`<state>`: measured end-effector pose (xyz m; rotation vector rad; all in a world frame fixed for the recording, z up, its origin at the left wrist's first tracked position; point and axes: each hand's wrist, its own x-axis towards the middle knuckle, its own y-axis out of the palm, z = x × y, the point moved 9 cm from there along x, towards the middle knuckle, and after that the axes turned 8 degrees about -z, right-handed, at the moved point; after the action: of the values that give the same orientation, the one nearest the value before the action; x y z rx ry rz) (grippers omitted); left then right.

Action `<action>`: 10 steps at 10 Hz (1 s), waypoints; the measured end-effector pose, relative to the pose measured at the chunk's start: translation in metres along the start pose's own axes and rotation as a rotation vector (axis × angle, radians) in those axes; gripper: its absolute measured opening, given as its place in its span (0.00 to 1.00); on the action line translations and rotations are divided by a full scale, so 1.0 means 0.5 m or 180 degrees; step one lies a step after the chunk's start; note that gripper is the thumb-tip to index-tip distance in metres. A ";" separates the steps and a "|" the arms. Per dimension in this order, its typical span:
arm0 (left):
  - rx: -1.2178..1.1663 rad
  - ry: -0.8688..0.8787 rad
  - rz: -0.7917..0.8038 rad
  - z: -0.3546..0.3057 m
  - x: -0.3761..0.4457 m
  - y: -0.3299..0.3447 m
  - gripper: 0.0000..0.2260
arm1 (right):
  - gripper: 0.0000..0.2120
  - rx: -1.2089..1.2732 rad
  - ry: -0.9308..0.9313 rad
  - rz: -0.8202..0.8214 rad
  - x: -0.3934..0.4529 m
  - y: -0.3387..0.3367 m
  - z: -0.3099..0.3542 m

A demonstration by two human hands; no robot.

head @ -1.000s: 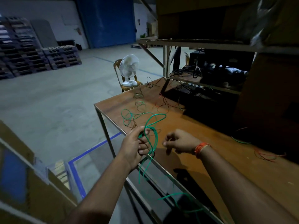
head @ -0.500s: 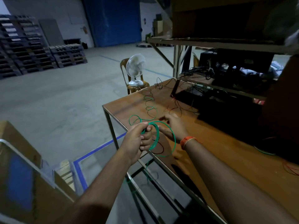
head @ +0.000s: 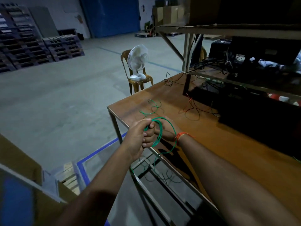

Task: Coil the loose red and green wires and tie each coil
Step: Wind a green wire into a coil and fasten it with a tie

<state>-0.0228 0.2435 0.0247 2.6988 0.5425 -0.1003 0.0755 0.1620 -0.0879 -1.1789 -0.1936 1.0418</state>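
Observation:
My left hand [head: 140, 136] grips a coil of green wire [head: 160, 133] at the near left corner of the wooden table [head: 228, 144]. My right hand [head: 166, 130] sits just behind the coil, partly hidden by it and by my left hand, and its fingers are out of sight. More loose green wire [head: 152, 108] trails from the coil across the table. One green loop hangs over the table's front edge. A loose red wire [head: 189, 106] lies farther back on the table.
Dark equipment [head: 254, 115] and a metal shelf rack [head: 228, 30] with tangled black cables line the table's right side. A white fan [head: 137, 61] stands on a brown chair beyond the table. Stacked pallets [head: 32, 49] are far left. A cardboard box [head: 24, 185] is near left.
The green wire has gone from a loose hanging loop into a rounder coil in my left hand. My right hand reached out over the table, then came back behind the coil.

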 end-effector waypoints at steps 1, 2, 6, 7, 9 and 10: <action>-0.0064 -0.0003 0.0050 -0.011 0.007 -0.015 0.15 | 0.19 0.0767 0.0130 -0.0756 -0.021 -0.099 0.078; -0.0224 -0.0021 0.0129 -0.016 0.009 -0.013 0.16 | 0.10 0.3299 -0.0252 -0.1373 -0.064 -0.141 0.132; -0.0781 -0.0296 0.0459 0.009 -0.037 0.090 0.15 | 0.20 0.4725 -0.0067 -0.1667 -0.216 -0.120 0.020; -0.0890 -0.0345 0.0521 0.030 -0.069 0.136 0.15 | 0.09 0.4357 -0.0228 -0.2265 -0.297 -0.134 -0.010; -0.1021 -0.0363 0.0589 0.079 -0.159 0.238 0.15 | 0.07 0.3528 -0.0288 -0.3179 -0.457 -0.148 -0.062; -0.0988 -0.0403 0.0714 0.100 -0.209 0.290 0.15 | 0.10 0.3098 -0.0301 -0.3445 -0.528 -0.136 -0.074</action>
<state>-0.0630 0.0637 0.0451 2.4100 0.1956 -0.1146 -0.0074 -0.0606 0.0513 -0.0393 -0.2993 0.1274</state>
